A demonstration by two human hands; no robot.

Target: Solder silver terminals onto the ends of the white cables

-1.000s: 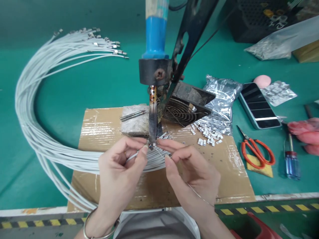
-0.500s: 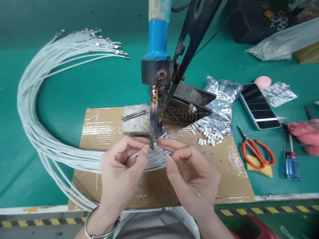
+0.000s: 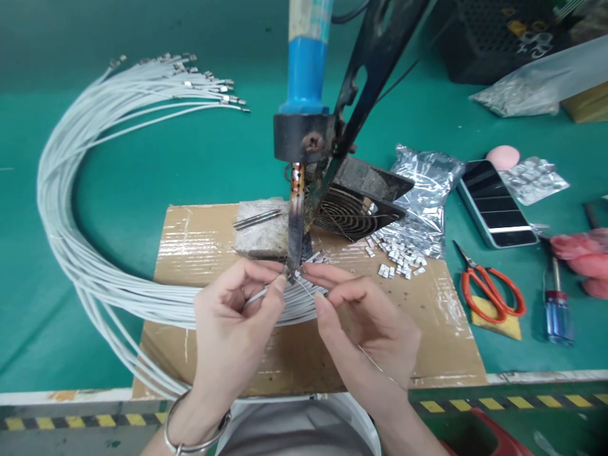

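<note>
A soldering iron (image 3: 304, 82) with a blue handle is clamped, tip down, to a black metal arm (image 3: 375, 69). My left hand (image 3: 240, 316) pinches the end of a white cable (image 3: 256, 296) right at the tip. Between the thumb and index finger of my right hand (image 3: 368, 335) is a thin solder wire (image 3: 306, 289), which runs up to the same spot and trails across the palm. Fingertips and the iron's tip partly hide the joint. Under both hands passes a thick bundle of white cables (image 3: 52, 183), curving round on the left, with metal connectors at the far ends.
Cardboard (image 3: 427, 342) covers the work area. Behind the iron stand a small fan (image 3: 356, 212) and a pale block (image 3: 261, 234). Small metal connector pieces (image 3: 403, 256) lie by a silvery bag (image 3: 422, 183). Rightward are a phone (image 3: 496, 202), orange-handled scissors (image 3: 489, 291) and a screwdriver (image 3: 559, 316).
The whole view has shifted slightly, so everything appears a little further right. Both hands keep the same hold at the iron's tip.
</note>
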